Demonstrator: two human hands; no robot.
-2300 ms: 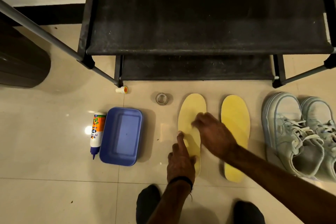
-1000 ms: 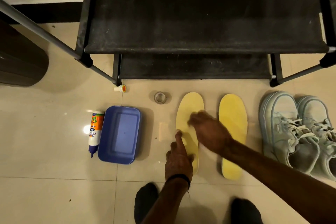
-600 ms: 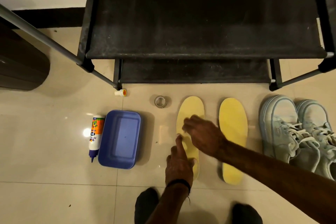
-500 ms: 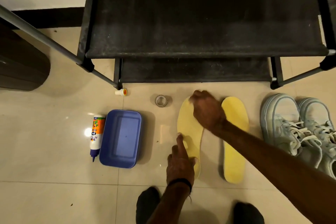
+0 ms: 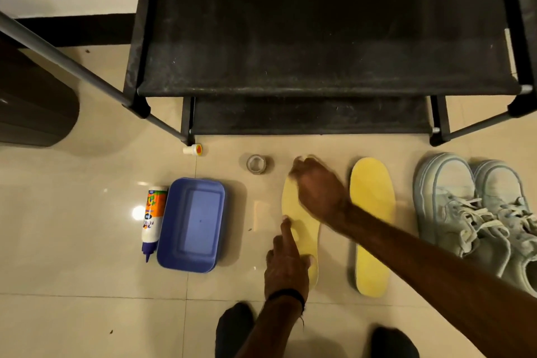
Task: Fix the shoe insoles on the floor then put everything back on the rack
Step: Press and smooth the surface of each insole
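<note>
Blue tray (image 5: 191,224) unfilled, left hand (image 5: 286,267) forefinger and right hand (image 5: 316,186) flat on insole (image 5: 302,229)

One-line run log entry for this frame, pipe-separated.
step: fixing insole | left hand: presses heel of left insole | right hand: on its toe | right insole, shoes: floor | rack: bare
</note>
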